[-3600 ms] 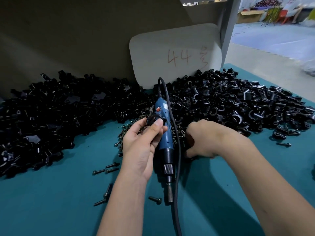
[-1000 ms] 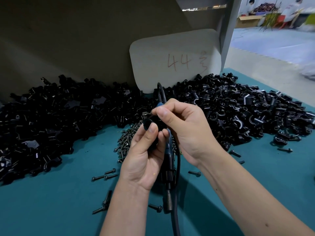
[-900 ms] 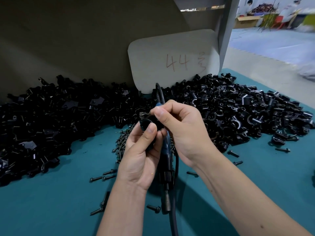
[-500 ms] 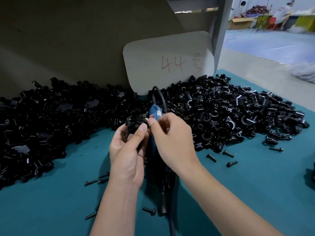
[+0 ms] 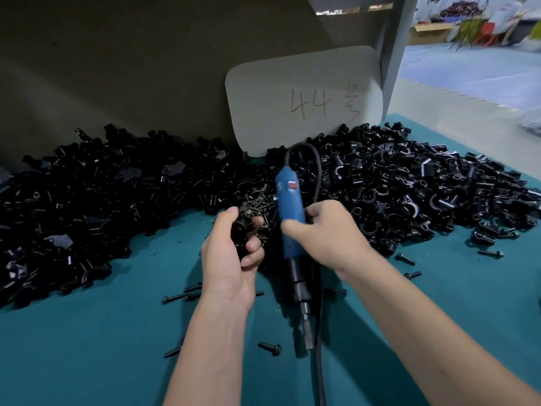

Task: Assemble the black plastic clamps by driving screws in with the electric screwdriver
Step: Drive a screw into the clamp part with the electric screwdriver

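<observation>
At far left, a heap of glossy black plastic parts (image 5: 96,200), angular and flat-tabbed, is lying along the drab wall on the teal felt-like mat (image 5: 87,347). Loose dark screws (image 5: 181,295) with round heads are lying near my left wrist. My left hand (image 5: 231,259) is curling its fingers and thumb around a black clamp (image 5: 241,230), gripping it just above the mat. Behind it, a small mound of dull metal screws (image 5: 260,203) is sitting between the two heaps. My right hand (image 5: 325,232) is wrapping around the smooth blue barrel of the electric screwdriver (image 5: 288,209), thumb across the front; its black collar and steel bit are pointing toward me, and its rubbery black cord (image 5: 317,171) is looping over the top. A rounded pale card (image 5: 304,101), marked "44" in red, is leaning on the wall. At right, curved, C-shaped black clamp pieces (image 5: 409,189) are forming a second shiny heap.
</observation>
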Demonstrator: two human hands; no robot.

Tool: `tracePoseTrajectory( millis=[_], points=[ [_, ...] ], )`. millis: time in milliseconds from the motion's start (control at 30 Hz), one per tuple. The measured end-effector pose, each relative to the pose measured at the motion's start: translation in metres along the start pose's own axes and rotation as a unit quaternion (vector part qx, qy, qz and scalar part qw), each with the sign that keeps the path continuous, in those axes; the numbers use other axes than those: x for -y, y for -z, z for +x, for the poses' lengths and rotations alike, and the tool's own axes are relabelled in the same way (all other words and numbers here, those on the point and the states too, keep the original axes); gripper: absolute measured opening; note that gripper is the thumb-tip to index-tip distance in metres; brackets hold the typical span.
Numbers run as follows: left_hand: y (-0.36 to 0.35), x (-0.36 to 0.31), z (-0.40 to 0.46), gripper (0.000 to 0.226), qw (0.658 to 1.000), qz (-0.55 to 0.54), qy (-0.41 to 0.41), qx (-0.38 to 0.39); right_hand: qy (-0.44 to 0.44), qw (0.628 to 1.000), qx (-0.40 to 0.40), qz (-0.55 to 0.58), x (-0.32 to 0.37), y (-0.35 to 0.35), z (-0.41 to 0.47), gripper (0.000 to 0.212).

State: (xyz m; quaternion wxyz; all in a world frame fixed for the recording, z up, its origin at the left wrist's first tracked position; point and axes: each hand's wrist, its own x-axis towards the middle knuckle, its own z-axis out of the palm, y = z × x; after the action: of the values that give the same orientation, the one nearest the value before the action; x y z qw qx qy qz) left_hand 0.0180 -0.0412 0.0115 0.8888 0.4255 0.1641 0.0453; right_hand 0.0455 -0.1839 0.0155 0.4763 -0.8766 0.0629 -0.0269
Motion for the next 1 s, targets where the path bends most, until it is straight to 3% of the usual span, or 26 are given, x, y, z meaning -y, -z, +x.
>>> tracePoseTrajectory(
  millis=[67, 133, 233, 300, 400, 533, 767, 1000],
  points=[
    [-0.001, -0.002, -0.001, 0.023, 1.000, -0.012, 0.021, 0.013, -0.036, 0.981, 0.031, 0.187, 0.002, 0.010, 0.005, 0.023],
    [0.001, -0.002, 0.001, 0.025, 0.999, -0.005, 0.046, 0.025, -0.054, 0.934, 0.062, 0.347, 0.012, 0.020, 0.006, 0.021],
    [0.005, -0.002, 0.002, 0.029, 0.996, 0.015, 0.077, 0.045, -0.049, 0.806, 0.060, 0.587, 0.029, 0.038, 0.005, 0.015],
    [0.006, -0.002, 0.002, 0.030, 0.995, 0.049, 0.066, 0.062, -0.019, 0.738, 0.046, 0.672, 0.035, 0.048, 0.003, 0.013],
    [0.007, 0.000, -0.001, 0.025, 0.984, 0.146, 0.027, 0.098, 0.009, 0.745, -0.029, 0.667, 0.032, 0.061, 0.005, 0.015],
    [0.007, 0.006, -0.002, 0.021, 0.943, 0.311, -0.024, 0.112, 0.013, 0.733, -0.131, 0.668, 0.030, 0.083, 0.007, 0.022],
    [0.001, 0.017, -0.004, 0.029, 0.891, 0.430, -0.079, 0.125, 0.036, 0.744, -0.148, 0.650, 0.030, 0.092, 0.009, 0.024],
    [0.001, 0.019, -0.003, 0.033, 0.873, 0.454, -0.107, 0.144, 0.028, 0.748, -0.141, 0.648, 0.033, 0.085, 0.005, 0.026]
  ],
)
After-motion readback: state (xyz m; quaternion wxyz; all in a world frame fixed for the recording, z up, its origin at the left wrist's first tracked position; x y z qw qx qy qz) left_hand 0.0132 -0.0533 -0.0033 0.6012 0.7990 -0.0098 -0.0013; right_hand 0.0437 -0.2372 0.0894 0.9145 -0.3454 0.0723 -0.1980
